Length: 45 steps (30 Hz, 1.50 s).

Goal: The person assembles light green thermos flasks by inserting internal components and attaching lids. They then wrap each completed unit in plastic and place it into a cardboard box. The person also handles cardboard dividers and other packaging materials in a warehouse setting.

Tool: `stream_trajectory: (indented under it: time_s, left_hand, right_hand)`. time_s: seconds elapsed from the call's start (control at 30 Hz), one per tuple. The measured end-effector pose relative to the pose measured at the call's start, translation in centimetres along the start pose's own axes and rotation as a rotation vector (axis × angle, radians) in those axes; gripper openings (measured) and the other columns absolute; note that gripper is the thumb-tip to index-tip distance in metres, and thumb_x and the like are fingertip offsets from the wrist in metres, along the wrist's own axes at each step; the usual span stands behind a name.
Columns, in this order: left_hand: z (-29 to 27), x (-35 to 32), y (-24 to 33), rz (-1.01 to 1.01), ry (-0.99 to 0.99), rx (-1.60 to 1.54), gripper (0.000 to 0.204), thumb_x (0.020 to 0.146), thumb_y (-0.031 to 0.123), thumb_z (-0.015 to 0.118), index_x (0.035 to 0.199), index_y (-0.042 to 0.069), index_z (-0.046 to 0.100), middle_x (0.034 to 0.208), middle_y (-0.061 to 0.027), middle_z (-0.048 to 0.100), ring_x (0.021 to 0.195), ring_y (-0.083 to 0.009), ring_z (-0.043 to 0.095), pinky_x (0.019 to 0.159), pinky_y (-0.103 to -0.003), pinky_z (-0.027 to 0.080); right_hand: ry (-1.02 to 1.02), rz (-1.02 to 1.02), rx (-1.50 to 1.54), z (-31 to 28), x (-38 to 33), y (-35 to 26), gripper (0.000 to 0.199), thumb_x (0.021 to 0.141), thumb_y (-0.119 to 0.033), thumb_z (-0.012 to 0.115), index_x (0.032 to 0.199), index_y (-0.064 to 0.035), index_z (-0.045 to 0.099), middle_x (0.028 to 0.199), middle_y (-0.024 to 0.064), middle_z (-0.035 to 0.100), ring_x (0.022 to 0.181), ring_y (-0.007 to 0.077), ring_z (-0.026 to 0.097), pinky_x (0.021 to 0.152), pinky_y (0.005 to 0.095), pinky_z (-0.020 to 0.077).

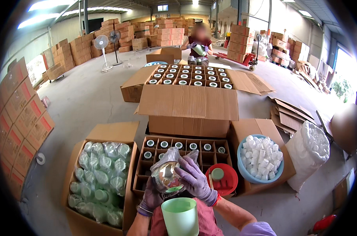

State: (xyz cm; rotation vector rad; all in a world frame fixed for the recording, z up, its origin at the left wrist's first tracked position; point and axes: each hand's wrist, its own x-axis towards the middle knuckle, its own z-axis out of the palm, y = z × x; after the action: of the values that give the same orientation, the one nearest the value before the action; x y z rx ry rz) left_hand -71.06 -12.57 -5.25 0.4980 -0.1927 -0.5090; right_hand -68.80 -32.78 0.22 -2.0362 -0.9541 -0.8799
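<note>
Between my gloved hands is a shiny, mirror-like silver rounded vessel [167, 176], with clear crumpled plastic [174, 154] around its upper side. My left hand [151, 198] is closed around its lower left. On its right side lie the fingers of my right hand [194, 177], pressed against it and the plastic. Just below, a pale green open-topped container [180, 217] stands upright at my lap. Beyond my hands is a divided carton [203, 160], where several white-capped items [179, 145] fill the far cells.
At left stands a carton [132, 185] of plastic-wrapped green containers [101, 177]. To the right are a red tub [231, 183], a blue basin [241, 171] of white caps and a white sack [304, 157]. Across a filled carton [137, 92], another person [200, 43] holds a green container.
</note>
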Motion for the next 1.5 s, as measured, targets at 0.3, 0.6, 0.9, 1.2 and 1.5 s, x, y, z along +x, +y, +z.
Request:
stream_trajectory:
  time_s: [0.3,0.6,0.9,1.2,1.5]
  left_hand:
    - [-0.1,0.5,-0.1,-0.095,-0.018,-0.258,0.07,0.095,0.052,0.047,0.148,0.011,0.03,0.15,-0.0118,0.036,0.136,-0.029,0.038,0.114,-0.049,0.029]
    - [-0.3,0.2,2.3,0.309,0.01,1.1,0.066,0.091,0.037,0.06,0.144,0.008,0.033,0.146,-0.0106,0.042,0.133,-0.0286,0.042,0.113,-0.047,0.032]
    - [-6.5,1.2,4.6,0.025,-0.034,0.136,0.069,0.086,0.032,0.066,0.142,0.004,0.037,0.141,-0.0096,0.046,0.13,-0.0261,0.045,0.113,-0.041,0.032]
    - [-8.4,-1.4,8.8,-0.145,0.095,0.617,0.07,0.083,0.037,0.065,0.139,0.002,0.043,0.135,-0.0113,0.052,0.125,-0.0222,0.049,0.106,-0.036,0.039]
    - [-4.9,-11.0,7.0,-0.15,0.361,0.794,0.088,0.066,0.024,0.082,0.142,0.004,0.041,0.139,-0.0085,0.048,0.128,-0.0221,0.046,0.11,-0.034,0.034]
  right_hand:
    - [0.045,-0.093,0.001,-0.4,0.2,-0.3,0.043,0.076,-0.011,0.071,0.117,-0.0016,0.06,0.124,0.021,0.056,0.115,0.0436,0.054,0.096,0.0501,0.0468]
    - [-0.204,-0.029,0.141,-1.1,-1.1,-0.6,0.059,0.084,-0.024,0.065,0.136,-0.0037,0.048,0.141,0.0222,0.042,0.13,0.0452,0.039,0.106,0.0526,0.0349]
    - [-0.15,0.437,0.385,-2.3,-8.0,-0.4,0.069,0.089,-0.022,0.061,0.144,0.0052,0.031,0.149,0.0245,0.031,0.139,0.0388,0.031,0.114,0.0439,0.0261]
    - [-0.266,0.843,0.718,0.8,-13.9,-7.3,0.089,0.09,-0.035,0.063,0.149,0.0069,0.011,0.155,0.0238,0.019,0.145,0.031,0.019,0.117,0.0385,0.017]
    - [-0.617,0.687,0.707,-1.9,-16.9,-8.4,0.091,0.088,-0.042,0.066,0.148,0.0052,0.018,0.153,0.027,0.022,0.143,0.0372,0.023,0.116,0.0413,0.0233]
